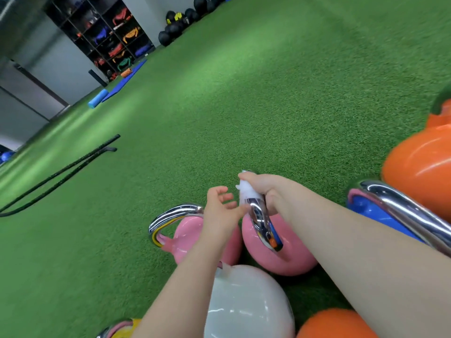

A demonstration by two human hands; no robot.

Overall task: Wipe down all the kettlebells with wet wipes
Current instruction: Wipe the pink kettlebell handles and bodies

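We are wiping the chrome handle of the pink kettlebell, our landmark here, which stands on the green turf among its neighbours. Our right hand is curled round the top of that handle with the wet wipe bunched under the fingers, so the grasp takes in wipe and metal together. Our left hand hovers just left of the handle, fingers loose and spread, holding nothing; whether a fingertip touches the chrome we cannot tell. Both forearms reach forward from the near edge, the right crossing over the landmark bell. A second pink kettlebell sits touching or nearly touching its left side, a white kettlebell just nearer to us, a blue kettlebell and an orange kettlebell to its right. Next, we judge, the wipe should slide down the handle's arms and over the pink body, the free hand steadying it.
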